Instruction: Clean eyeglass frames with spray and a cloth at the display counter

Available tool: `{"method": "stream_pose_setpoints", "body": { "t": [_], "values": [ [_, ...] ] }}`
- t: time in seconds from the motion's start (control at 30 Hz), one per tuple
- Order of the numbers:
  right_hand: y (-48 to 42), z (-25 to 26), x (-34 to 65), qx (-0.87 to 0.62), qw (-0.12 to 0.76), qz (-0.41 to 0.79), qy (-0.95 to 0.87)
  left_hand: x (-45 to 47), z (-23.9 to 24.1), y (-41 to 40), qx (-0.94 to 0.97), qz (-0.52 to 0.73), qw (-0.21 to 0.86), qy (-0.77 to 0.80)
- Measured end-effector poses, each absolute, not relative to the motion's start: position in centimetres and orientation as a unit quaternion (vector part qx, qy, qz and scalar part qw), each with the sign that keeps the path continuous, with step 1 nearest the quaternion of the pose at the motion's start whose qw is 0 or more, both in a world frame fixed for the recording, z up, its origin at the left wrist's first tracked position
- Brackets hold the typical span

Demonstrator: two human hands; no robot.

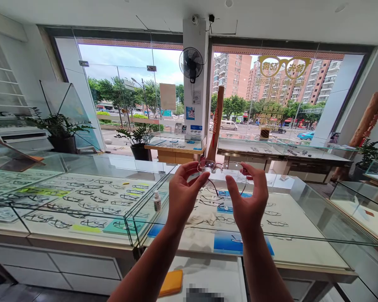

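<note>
A pair of thin-rimmed eyeglasses (211, 165) is raised above the glass counter, lenses toward the window and temples pointing back at me. My left hand (185, 193) pinches its left end between thumb and fingers. At the other end, the bent fingers of my right hand (250, 195) hold the frame near the hinge, its thumb standing lower. Beneath my hands lies a crumpled beige cloth (201, 219). A small white spray bottle (157, 201) stands left of my left wrist.
Glass display cases with rows of eyeglasses (91, 205) spread left and below. Blue cards (228, 242) lie under the right-hand glass. A yellow-orange case (171, 282) rests low in front. Potted plants (138, 142), a wooden post (216, 121) and a wall fan (191, 63) are beyond.
</note>
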State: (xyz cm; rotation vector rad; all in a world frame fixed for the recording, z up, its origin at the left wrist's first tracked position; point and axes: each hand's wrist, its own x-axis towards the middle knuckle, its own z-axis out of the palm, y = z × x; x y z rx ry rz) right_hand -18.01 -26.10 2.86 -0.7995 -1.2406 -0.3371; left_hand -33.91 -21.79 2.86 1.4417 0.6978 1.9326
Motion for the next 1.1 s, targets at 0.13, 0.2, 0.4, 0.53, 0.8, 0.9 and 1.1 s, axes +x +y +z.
{"method": "stream_pose_setpoints", "body": {
  "t": [0.13,0.2,0.4,0.53,0.8,0.9,1.1],
  "values": [
    [-25.91,2.77,-17.90,-0.364,0.727,-0.141,-0.565,-33.66,3.00,-22.32,0.540,0.750,0.280,0.261],
    [-25.89,2.79,-17.89,-0.366,0.725,-0.142,-0.566,-33.55,3.08,-22.50,0.535,0.759,0.267,0.259],
    [-26.00,2.90,-17.95,-0.371,0.724,-0.145,-0.563,-33.44,3.04,-22.57,0.532,0.767,0.243,0.264],
    [-26.07,2.91,-17.97,-0.364,0.728,-0.141,-0.564,-33.56,2.83,-22.40,0.542,0.768,0.227,0.253],
    [-25.95,2.86,-18.08,-0.364,0.724,-0.141,-0.569,-33.73,2.65,-22.30,0.572,0.752,0.193,0.266],
    [-25.93,2.81,-18.26,-0.358,0.721,-0.124,-0.580,-33.73,2.68,-22.38,0.561,0.758,0.173,0.285],
    [-25.64,2.59,-18.34,-0.372,0.715,-0.078,-0.587,-34.06,2.68,-22.41,0.564,0.749,0.126,0.323]
  ]
}}
